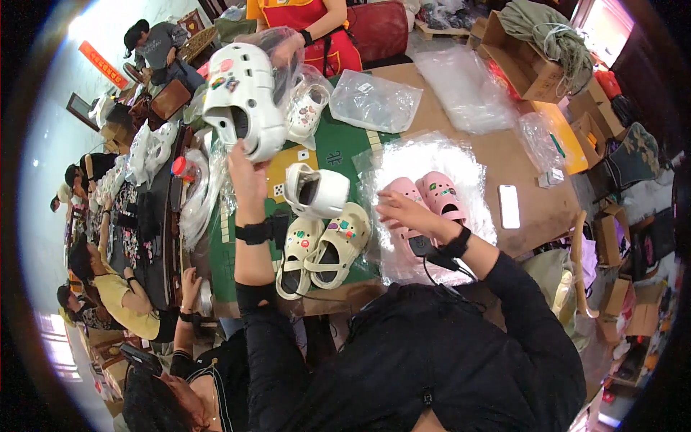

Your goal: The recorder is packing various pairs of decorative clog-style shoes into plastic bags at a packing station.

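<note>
Nearest the person, the right hand (403, 211) rests with fingers loosely spread on a pair of pink clogs (432, 205) that lie side by side on a crinkled clear bag (432, 155); it touches the near clog but does not close round it, so that hand holds nothing firmly. Beside it, toward the left, a pair of cream clogs (320, 248) sits at the table (504, 165) edge, toes toward the person, with small coloured charms pushed into the uppers. Just beyond them a single white clog (315, 191) lies on its side on the green mat (345, 155). The left hand (246, 176) is raised above the mat and grips a large white clog (241, 101) from below, thumb and fingers wrapped on its heel end, sole tipped up toward the camera. These clogs look like moulded foam: probably light, springy rather than stiff, smooth but not slippery, and hard to damage, though the pressed-in charms could pop out if pinched or dragged. The heel rim or the open mouth seems the safest place to take hold, clear of the charms and the heel strap. The bags are thin, slick and floppy, and would likely need both hands to open. Farther off lie another decorated white clog (306, 108), more clear bags (374, 101), a white phone (509, 206), and cardboard boxes (529, 68), with another person in a red apron (317, 21) at the far side.
</note>
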A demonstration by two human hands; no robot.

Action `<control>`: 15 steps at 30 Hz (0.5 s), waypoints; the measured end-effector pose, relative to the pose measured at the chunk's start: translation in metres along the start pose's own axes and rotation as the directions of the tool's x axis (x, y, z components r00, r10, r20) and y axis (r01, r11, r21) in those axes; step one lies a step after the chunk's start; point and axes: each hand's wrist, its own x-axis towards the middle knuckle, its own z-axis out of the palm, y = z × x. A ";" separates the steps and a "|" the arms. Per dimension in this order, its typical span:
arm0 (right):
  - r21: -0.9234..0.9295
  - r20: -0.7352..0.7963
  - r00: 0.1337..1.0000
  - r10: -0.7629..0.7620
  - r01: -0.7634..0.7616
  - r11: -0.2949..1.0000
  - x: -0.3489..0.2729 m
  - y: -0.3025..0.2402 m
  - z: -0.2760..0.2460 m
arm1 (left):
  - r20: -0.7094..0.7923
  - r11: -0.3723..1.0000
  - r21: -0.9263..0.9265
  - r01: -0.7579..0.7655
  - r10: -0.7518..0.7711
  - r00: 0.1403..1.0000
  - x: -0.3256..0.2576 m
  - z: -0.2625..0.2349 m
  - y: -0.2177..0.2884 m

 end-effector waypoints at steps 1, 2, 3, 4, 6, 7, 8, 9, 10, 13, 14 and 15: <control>0.061 0.022 1.000 0.006 -0.007 0.998 0.005 -0.014 0.008 | -0.022 0.999 0.042 0.022 -0.022 1.000 -0.014 0.013 0.001; 0.121 0.043 0.999 0.011 -0.016 0.992 0.011 -0.025 0.015 | -0.040 0.996 0.070 0.056 -0.054 0.998 -0.021 0.021 -0.004; 0.182 0.009 0.998 0.065 -0.066 0.981 0.020 -0.033 0.020 | 0.014 0.994 0.102 0.041 -0.043 0.999 -0.031 0.030 -0.008; 0.243 -0.018 0.992 0.121 -0.113 0.963 0.028 -0.038 0.025 | 0.066 0.991 0.133 0.024 -0.033 0.997 -0.041 0.038 -0.012; 0.192 -0.137 0.976 0.168 -0.140 0.971 0.041 -0.037 0.028 | 0.031 0.989 0.139 0.045 -0.049 0.998 -0.060 0.060 -0.022; 0.221 -0.142 0.981 0.134 -0.100 0.970 0.043 -0.031 0.026 | 0.028 0.987 0.151 0.062 -0.067 0.997 -0.066 0.064 -0.028; 0.250 -0.150 0.984 0.100 -0.060 0.966 0.045 -0.024 0.024 | 0.027 0.983 0.162 0.081 -0.086 0.996 -0.071 0.068 -0.034; 0.254 -0.160 0.982 0.101 -0.057 0.966 0.045 -0.017 0.022 | 0.044 0.989 0.112 0.097 -0.102 0.994 -0.079 0.078 -0.040; 0.292 -0.190 0.976 0.102 -0.043 0.955 0.045 -0.013 0.027 | 0.065 0.985 0.141 0.098 -0.108 0.992 -0.083 0.078 -0.043; 0.399 -0.254 0.963 0.093 0.016 0.917 0.031 0.004 0.033 | 0.094 0.982 0.048 0.183 -0.187 0.978 -0.097 0.091 -0.061; 0.465 -0.285 0.955 0.082 0.063 0.883 0.025 0.010 0.032 | 0.135 0.980 -0.018 0.197 -0.193 0.972 -0.097 0.095 -0.069; 0.367 -0.327 0.941 0.082 0.047 0.929 0.009 0.000 0.035 | 0.135 0.972 -0.029 0.233 -0.227 0.964 -0.094 0.093 -0.074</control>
